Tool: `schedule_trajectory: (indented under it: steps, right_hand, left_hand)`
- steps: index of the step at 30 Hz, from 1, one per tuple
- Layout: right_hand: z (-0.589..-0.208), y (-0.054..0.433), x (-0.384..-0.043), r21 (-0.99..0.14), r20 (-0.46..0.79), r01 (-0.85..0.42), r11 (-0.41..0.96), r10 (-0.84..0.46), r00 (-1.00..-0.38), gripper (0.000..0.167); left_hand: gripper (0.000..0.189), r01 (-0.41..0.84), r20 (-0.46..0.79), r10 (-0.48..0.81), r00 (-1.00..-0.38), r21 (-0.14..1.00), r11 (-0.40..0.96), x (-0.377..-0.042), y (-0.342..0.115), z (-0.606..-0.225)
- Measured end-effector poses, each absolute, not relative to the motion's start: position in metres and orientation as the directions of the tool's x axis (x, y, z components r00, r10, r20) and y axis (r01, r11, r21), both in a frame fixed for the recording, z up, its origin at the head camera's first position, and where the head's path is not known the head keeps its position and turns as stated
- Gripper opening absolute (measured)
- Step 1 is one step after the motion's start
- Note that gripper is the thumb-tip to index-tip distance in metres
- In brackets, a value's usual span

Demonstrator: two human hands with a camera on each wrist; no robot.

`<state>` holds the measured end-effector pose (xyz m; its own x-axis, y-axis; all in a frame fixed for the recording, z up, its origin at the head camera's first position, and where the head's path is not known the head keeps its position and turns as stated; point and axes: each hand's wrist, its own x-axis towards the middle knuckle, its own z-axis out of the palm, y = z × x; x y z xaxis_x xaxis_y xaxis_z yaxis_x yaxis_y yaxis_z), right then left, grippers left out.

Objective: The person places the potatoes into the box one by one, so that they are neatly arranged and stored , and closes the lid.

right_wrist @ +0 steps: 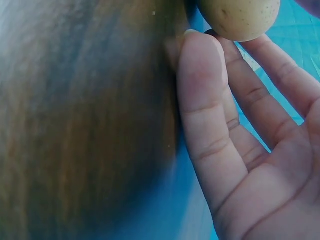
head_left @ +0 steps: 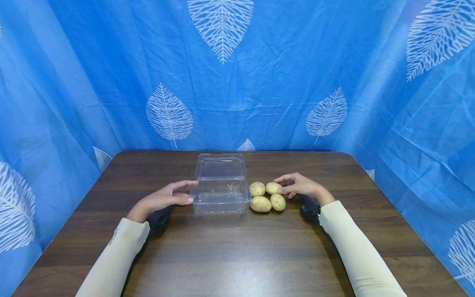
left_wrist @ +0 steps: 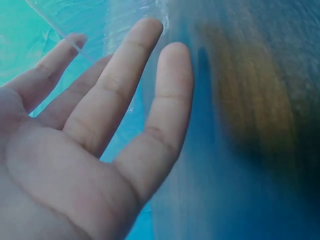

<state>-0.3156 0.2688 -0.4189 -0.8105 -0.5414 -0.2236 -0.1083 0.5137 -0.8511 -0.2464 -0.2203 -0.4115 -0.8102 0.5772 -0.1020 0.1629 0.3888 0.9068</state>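
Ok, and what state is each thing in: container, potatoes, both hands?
Clear plastic container: open, lid tipped back, no potatoes inside.
Four potatoes: unpeeled, whole as far as visible, grouped right of the container.
Left hand: fingers apart, at the container's left side.
Right hand: at the back right potato; whether it grips is unclear.

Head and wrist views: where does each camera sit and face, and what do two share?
Head: on the head, facing forward and down at table, container, potatoes; left hand, right hand, sleeves show.
Left wrist: worn there, facing along the left hand to the container.
Right wrist: worn there, facing along the right hand to a potato.
Head and right wrist share right hand and potato.
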Motion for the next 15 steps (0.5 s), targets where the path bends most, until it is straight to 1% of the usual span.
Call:
schedule_trajectory:
  steps: [4, 11, 15]
  right_hand:
    - [-0.4194, 0.2681, -0.3176, -0.849, -0.223, -0.112, 0.517, -0.542, -0.810, 0.057]
    - [-0.4205, 0.2668, -0.3177, -0.853, -0.220, -0.109, 0.511, -0.540, -0.813, 0.057]
    - [-0.4211, 0.2653, -0.3175, -0.854, -0.217, -0.106, 0.510, -0.533, -0.818, 0.057]
  left_hand:
    - [0.082, 0.174, -0.081, 0.594, -0.801, 0.917, 0.360, -0.2469, -0.2224, -0.4141]
    - [0.086, 0.120, -0.100, 0.607, -0.789, 0.943, 0.311, -0.2488, -0.2246, -0.4167]
    - [0.087, 0.126, -0.087, 0.621, -0.779, 0.948, 0.291, -0.2511, -0.2250, -0.4192]
